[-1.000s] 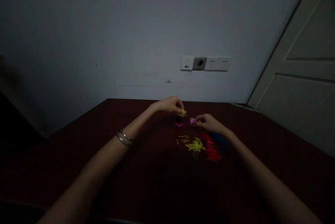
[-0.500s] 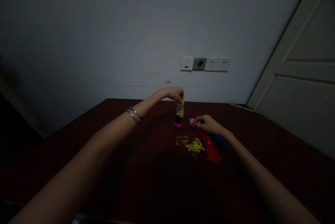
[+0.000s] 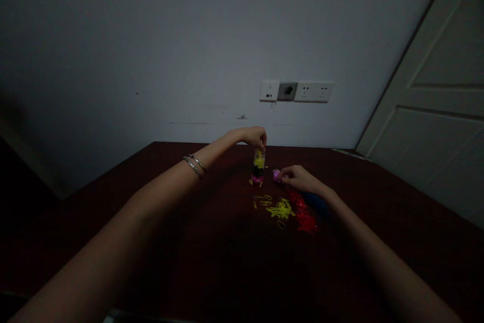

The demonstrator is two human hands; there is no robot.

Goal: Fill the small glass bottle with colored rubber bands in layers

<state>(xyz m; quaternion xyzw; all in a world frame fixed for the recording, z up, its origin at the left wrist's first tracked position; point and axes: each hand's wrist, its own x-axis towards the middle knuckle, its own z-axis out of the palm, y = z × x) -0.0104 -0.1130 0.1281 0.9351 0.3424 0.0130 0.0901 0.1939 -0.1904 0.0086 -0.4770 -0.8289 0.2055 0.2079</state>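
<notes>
My left hand [image 3: 257, 137] is bent down over the mouth of a small clear jar [image 3: 258, 168], its fingers pinched together on yellow rubber bands at the rim. Inside the upright jar lie layers of pink, black and yellow. To the right of it, my right hand [image 3: 297, 178] has its fingertips closed on a small round pink thing [image 3: 277, 176], whose kind I cannot make out. A pile of yellow rubber bands [image 3: 280, 209] lies in front of the jar, and a few loose bands rest around its base.
Beside the yellow pile are a red heap of bands [image 3: 304, 214] and a dark blue heap [image 3: 315, 202], partly behind my right forearm. Everything rests on a dark red table [image 3: 212, 242] against a wall with sockets [image 3: 313, 92]. A pale door [image 3: 442, 111] stands at the right.
My left hand has lowered slightly onto the jar's mouth. More yellow shows inside the jar, and a few bands now lie around its base. My right hand has stayed put.
</notes>
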